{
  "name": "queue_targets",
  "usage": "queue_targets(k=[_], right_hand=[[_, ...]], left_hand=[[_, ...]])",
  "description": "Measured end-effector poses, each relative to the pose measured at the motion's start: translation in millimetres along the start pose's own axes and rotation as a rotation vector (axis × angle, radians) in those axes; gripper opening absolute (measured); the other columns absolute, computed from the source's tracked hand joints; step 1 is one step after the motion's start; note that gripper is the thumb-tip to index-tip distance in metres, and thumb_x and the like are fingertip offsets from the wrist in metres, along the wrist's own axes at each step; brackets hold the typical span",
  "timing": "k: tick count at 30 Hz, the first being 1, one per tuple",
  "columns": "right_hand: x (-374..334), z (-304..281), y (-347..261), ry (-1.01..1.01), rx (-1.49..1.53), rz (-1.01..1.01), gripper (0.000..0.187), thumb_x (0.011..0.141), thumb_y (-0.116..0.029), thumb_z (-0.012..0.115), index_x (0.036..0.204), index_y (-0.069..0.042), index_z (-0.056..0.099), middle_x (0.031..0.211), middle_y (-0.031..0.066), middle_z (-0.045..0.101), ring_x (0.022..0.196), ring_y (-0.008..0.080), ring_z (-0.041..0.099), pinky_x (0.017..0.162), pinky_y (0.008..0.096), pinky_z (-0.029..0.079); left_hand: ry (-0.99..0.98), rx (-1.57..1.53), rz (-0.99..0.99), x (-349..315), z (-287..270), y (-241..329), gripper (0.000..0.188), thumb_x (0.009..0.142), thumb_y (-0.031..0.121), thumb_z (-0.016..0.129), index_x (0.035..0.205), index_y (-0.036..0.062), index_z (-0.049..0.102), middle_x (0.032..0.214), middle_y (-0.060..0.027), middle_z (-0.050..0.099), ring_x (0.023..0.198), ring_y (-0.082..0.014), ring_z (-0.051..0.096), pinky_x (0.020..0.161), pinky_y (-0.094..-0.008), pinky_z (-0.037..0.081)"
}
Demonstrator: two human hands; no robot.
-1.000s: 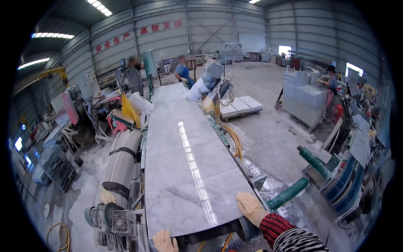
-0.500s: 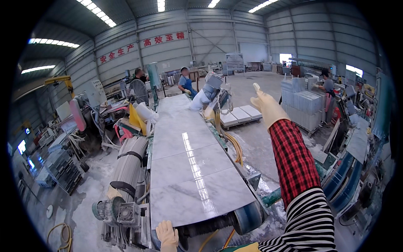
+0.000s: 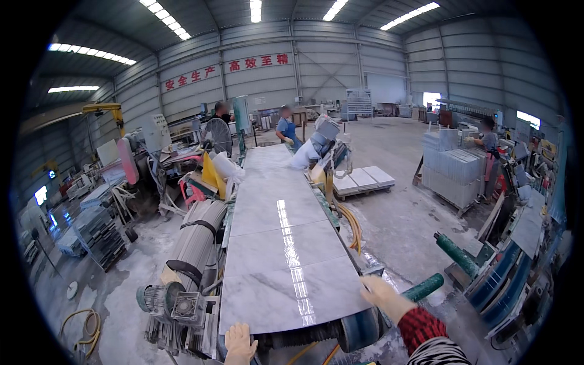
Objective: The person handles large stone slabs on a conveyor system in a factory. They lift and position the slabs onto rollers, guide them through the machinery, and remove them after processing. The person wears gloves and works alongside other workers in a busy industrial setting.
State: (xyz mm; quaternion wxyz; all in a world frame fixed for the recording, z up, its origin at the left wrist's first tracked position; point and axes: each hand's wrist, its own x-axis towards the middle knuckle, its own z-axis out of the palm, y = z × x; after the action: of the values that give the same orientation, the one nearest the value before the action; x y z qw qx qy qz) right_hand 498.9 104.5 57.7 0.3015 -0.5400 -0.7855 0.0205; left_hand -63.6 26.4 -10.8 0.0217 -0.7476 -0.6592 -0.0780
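Observation:
Polished white marble slabs with grey veins (image 3: 274,249) lie end to end on a conveyor (image 3: 365,328) running away from me. Two thin seams cross the row. My left hand (image 3: 240,342), in a cream glove, is open at the near left corner of the closest slab, its fingers lying extended by the edge. At the near right side of that slab is my right hand (image 3: 387,296), also gloved, with its fingertips at the slab's edge. It looks open, thumb and fingers apart; whether any finger goes beneath the slab is hidden.
A grey machine head (image 3: 325,131) leans over the conveyor's far right side. A green roller (image 3: 423,287) juts out by my right hand. Left stands a motor (image 3: 182,304) beside strapped strips (image 3: 191,243). Pale slabs (image 3: 362,180) rest on a pallet; several people work farther off.
My right hand has come down from the air on the right to the nearest slab's right edge. My left hand stays at the near left corner. The whole view has shifted slightly.

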Motion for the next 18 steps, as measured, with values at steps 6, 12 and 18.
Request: queue_targets(k=[6, 12, 18], right_hand=[[-59, 21, -91, 0.071, -0.071, -0.120, 0.046, 0.090, -0.022, 0.071, 0.131, -0.003, 0.060, 0.125, 0.0223, 0.060, 0.117, 0.0451, 0.058, 0.103, 0.0543, 0.047], [-70, 27, -91, 0.052, -0.023, -0.029, 0.045, 0.092, -0.021, 0.067, 0.132, -0.002, 0.059, 0.129, 0.0245, 0.058, 0.119, 0.0487, 0.055, 0.107, 0.0570, 0.044], [-70, 22, -97, 0.175, -0.062, -0.091, 0.040, 0.090, -0.019, 0.065, 0.126, -0.002, 0.059, 0.119, 0.0209, 0.056, 0.109, 0.0443, 0.054, 0.098, 0.0552, 0.043]], left_hand=[[-0.122, 0.015, -0.029, -9, -45, 8, 0.084, 0.092, 0.046, 0.079, 0.158, 0.0069, 0.045, 0.162, -0.0217, 0.047, 0.148, -0.0422, 0.043, 0.121, -0.0538, 0.035], [-0.035, 0.083, -0.023, -14, -18, 5, 0.091, 0.091, 0.048, 0.082, 0.161, 0.0067, 0.042, 0.164, -0.0226, 0.045, 0.152, -0.0437, 0.041, 0.126, -0.0560, 0.031], [0.034, 0.094, -0.088, -24, -9, 16, 0.102, 0.083, 0.049, 0.089, 0.162, 0.0058, 0.040, 0.163, -0.0263, 0.045, 0.152, -0.0491, 0.040, 0.127, -0.0596, 0.028]])
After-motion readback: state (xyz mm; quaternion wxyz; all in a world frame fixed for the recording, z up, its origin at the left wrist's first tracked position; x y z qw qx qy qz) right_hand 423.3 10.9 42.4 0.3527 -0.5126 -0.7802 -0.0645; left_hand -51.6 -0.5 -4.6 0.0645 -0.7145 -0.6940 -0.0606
